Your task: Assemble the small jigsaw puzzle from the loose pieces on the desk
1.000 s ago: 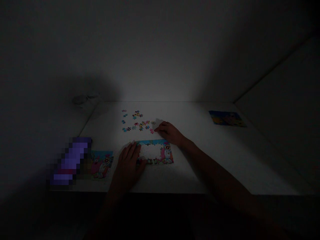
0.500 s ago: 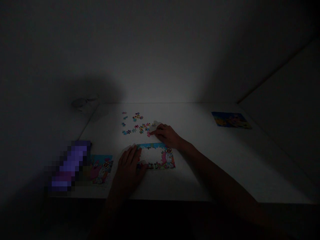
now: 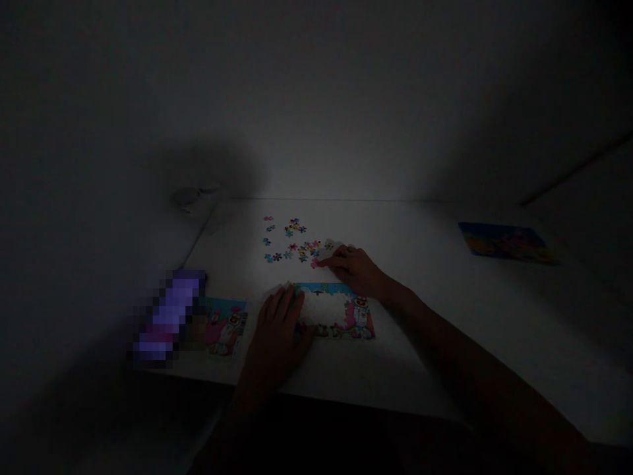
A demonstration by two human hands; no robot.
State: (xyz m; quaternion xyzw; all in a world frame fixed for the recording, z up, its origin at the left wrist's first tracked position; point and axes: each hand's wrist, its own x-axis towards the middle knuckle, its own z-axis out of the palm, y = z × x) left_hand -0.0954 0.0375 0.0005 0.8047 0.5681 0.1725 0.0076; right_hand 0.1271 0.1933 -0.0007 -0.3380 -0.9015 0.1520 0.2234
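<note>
A partly assembled jigsaw puzzle (image 3: 336, 311) lies on the white table (image 3: 410, 369), forming a colourful border around a pale centre. My left hand (image 3: 277, 336) rests with spread fingers on the puzzle's left end. Above the puzzle, my right hand (image 3: 355, 268) reaches left, its fingertips at a pink puzzle piece (image 3: 314, 262). Whether they grip it is too dark to tell. Several loose puzzle pieces (image 3: 297, 245) are scattered beyond that hand.
A colourful picture card (image 3: 225, 326) lies at the table's near left, beside a pixelated purple object (image 3: 171, 316). Another picture card (image 3: 507, 242) lies at the far right. A pale, dim object (image 3: 192, 200) stands beyond the table's left corner.
The whole scene sits further right and the view has shifted. My right hand stays at the pink piece, and my left hand stays on the puzzle.
</note>
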